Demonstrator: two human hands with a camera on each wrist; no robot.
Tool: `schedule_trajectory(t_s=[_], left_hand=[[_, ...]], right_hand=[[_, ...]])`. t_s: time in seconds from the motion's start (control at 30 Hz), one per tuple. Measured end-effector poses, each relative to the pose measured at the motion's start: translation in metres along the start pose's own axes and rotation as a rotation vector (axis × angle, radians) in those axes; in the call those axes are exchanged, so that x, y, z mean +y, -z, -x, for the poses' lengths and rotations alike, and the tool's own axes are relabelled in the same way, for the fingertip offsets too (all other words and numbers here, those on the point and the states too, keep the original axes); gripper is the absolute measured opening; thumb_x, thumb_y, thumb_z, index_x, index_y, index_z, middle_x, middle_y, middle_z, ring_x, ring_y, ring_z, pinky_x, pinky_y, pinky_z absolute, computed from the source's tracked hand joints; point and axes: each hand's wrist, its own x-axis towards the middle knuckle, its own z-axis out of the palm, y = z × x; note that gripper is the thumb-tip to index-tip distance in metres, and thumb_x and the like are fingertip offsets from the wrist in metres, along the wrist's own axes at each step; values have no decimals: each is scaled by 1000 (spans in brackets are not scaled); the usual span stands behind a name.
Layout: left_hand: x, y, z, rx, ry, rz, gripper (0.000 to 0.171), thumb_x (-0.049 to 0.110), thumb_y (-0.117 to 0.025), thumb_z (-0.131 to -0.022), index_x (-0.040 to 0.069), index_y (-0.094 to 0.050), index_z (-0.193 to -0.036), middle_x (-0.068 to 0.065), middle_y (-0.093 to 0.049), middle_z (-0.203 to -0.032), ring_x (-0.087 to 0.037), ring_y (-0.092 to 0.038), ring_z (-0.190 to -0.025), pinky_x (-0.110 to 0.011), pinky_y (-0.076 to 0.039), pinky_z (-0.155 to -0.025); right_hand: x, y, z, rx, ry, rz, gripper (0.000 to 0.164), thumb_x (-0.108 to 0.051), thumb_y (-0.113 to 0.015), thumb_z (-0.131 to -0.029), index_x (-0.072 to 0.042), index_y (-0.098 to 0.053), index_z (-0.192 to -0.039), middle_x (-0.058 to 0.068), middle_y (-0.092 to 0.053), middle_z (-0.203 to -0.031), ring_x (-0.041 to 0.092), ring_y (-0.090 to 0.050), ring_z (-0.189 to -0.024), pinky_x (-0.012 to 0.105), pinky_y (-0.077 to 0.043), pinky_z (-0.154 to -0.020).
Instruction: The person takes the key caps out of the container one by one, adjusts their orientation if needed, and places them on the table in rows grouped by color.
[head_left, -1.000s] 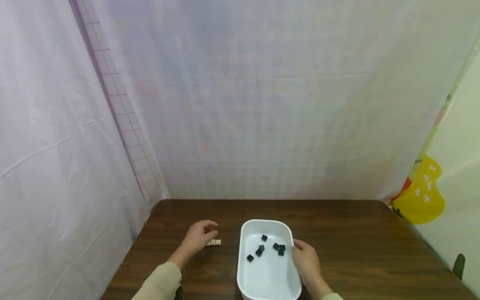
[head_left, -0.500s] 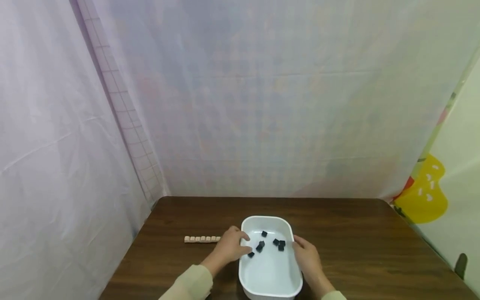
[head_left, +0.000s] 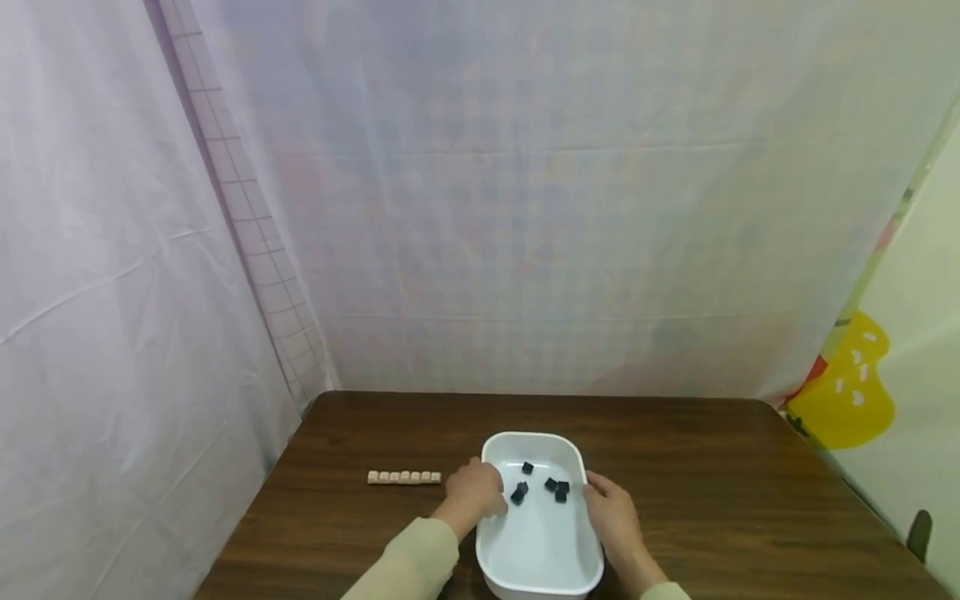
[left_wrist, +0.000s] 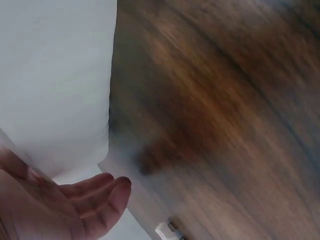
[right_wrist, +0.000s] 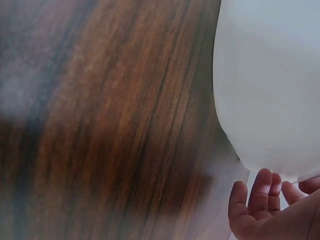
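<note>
A deep white rectangular tub stands upright on the brown table, with several small black square tiles scattered on its floor. My right hand grips the tub's right rim, its fingers curled against the outer wall in the right wrist view. Over the left rim reaches my left hand, fingertips inside the tub. Those fingertips cover the spot where one black tile lay, so whether they pinch it is hidden. Left of that hand, several small cream tiles with dark marks form a straight row.
The dark wood-grain table has rounded far corners. White curtains hang behind it and along the left side. A yellow printed shape shows on the right-hand sheet.
My left hand has moved right, from above the cream row to the tub's left rim, uncovering the row. The leftmost black tile is now out of sight. My right hand stays at the rim.
</note>
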Motion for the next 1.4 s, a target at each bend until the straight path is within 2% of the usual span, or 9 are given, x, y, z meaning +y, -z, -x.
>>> schedule_trajectory(t_s=[0.13, 0.23, 0.3, 0.43, 0.6, 0.8, 0.93, 1.17, 1.4], left_hand=[[3, -6, -3, 13, 30, -81, 33, 32, -85, -69, 6, -69, -82, -12, -56, -92, -28, -57, -84, -45, -49, -72], [6, -8, -5, 13, 47, -122, 46, 36, -87, -69, 1, -69, -94, -14, -57, -96, -29, -57, -88, -46, -50, -76], [7, -7, -4, 8, 58, -147, 49, 36, -86, -72, -1, -69, -100, -14, -58, -98, -29, -57, -90, -46, -50, -78], [8, -4, -1, -4, 68, -167, 46, 33, -83, -75, -1, -69, -102, -15, -57, -100, -29, -57, -91, -45, -50, -79], [5, -4, 2, 15, 25, -130, 31, 30, -80, -76, 3, -69, -86, -14, -56, -96, -28, -56, -87, -44, -49, -76], [-3, -6, 2, 51, -47, -42, 17, 29, -79, -74, 15, -70, -69, -10, -55, -89, -25, -54, -82, -43, -48, -69], [-7, -7, 2, 72, -63, 65, 15, 30, -81, -74, 17, -75, -73, -8, -55, -88, -25, -54, -83, -42, -46, -68], [-8, -1, 1, 89, -92, 245, 16, 28, -83, -76, 14, -78, -80, -13, -59, -99, -30, -54, -95, -48, -48, -77], [-12, 14, 1, 256, -161, 410, 17, 23, -82, -79, 8, -77, -85, -22, -59, -117, -41, -54, -110, -51, -48, -90]], right_hand=[[1, 1, 0, 13, 3, 24, 43, -14, -46, -100, 8, -53, -136, 33, -52, -133, 48, -53, -118, 55, -45, -94], [2, 2, 0, 16, -2, 31, 43, -15, -45, -100, 7, -53, -136, 33, -52, -135, 48, -52, -119, 56, -44, -95], [1, 2, 0, 13, -10, 28, 43, -15, -45, -100, 6, -52, -137, 32, -51, -135, 48, -52, -120, 56, -44, -95], [0, 1, 1, 12, -13, 27, 43, -14, -46, -100, 6, -53, -137, 33, -51, -135, 48, -53, -119, 56, -44, -95], [0, 0, 2, 15, -9, 29, 42, -13, -46, -100, 7, -53, -136, 33, -53, -133, 47, -55, -116, 55, -45, -93], [-2, -1, 2, 7, -25, 7, 42, -12, -45, -99, 7, -53, -136, 34, -53, -132, 46, -56, -115, 54, -47, -91], [-3, -2, 3, 8, -29, 15, 42, -12, -46, -99, 7, -54, -135, 33, -53, -132, 46, -55, -115, 54, -47, -92], [-5, 0, 3, 37, -6, 43, 41, -12, -48, -97, 8, -56, -132, 33, -56, -128, 45, -58, -110, 54, -47, -90], [-6, 2, 3, 35, -4, 48, 41, -13, -49, -97, 9, -57, -131, 32, -58, -126, 43, -59, -107, 52, -48, -88]])
